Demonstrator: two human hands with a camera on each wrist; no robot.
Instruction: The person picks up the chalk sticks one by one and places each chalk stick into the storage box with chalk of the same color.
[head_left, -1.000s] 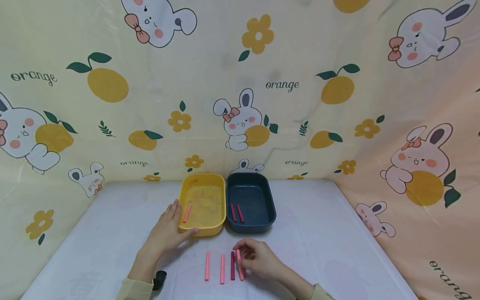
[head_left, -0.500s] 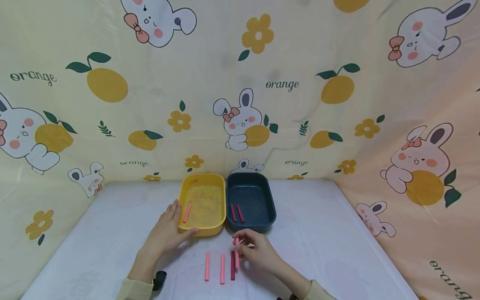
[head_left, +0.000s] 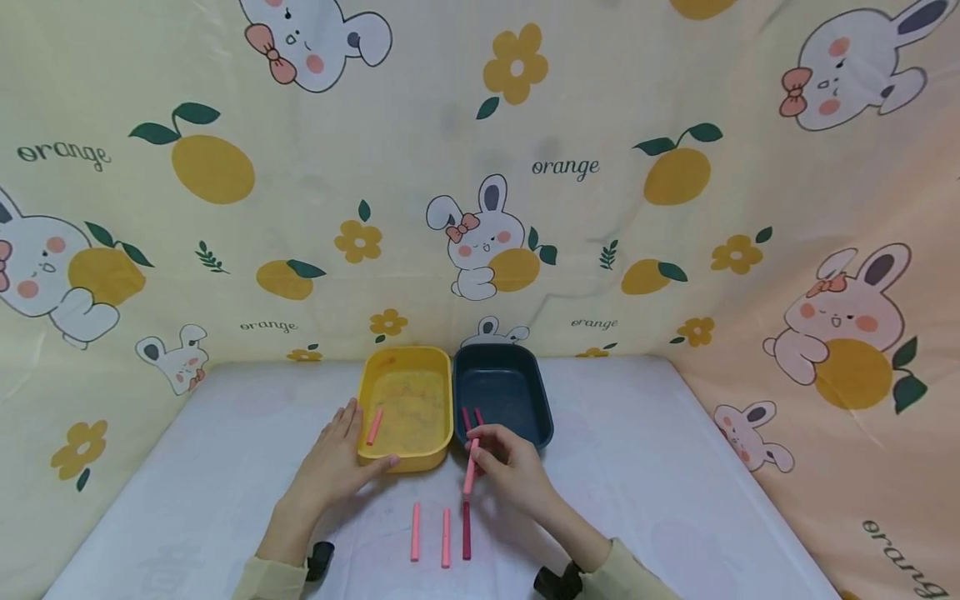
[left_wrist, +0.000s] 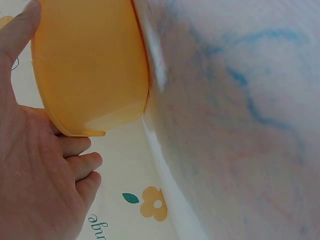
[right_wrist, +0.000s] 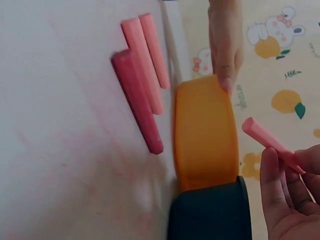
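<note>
My right hand (head_left: 513, 471) pinches a light pink chalk stick (head_left: 471, 472) between thumb and fingers, in front of the dark blue box (head_left: 513, 383). In the right wrist view this chalk (right_wrist: 265, 135) points out past the fingertips. My left hand (head_left: 330, 462) rests at the near left corner of the yellow box (head_left: 420, 458), fingers straight along its side and thumb at the front rim. One light pink stick (head_left: 374, 426) lies inside the yellow box. Two dark pink sticks (head_left: 466, 417) are in the blue box, partly hidden by my right hand.
On the white table (head_left: 637, 492), nearer me, lie two light pink sticks (head_left: 416, 532) and a dark pink chalk stick (head_left: 467, 533), side by side. The boxes stand together near the back edge. A patterned cloth (head_left: 480, 125) hangs behind the table.
My right hand has lifted the light pink chalk stick from beside the dark one and carried it forward, up to the blue box's near edge. The left hand has stayed in place.
</note>
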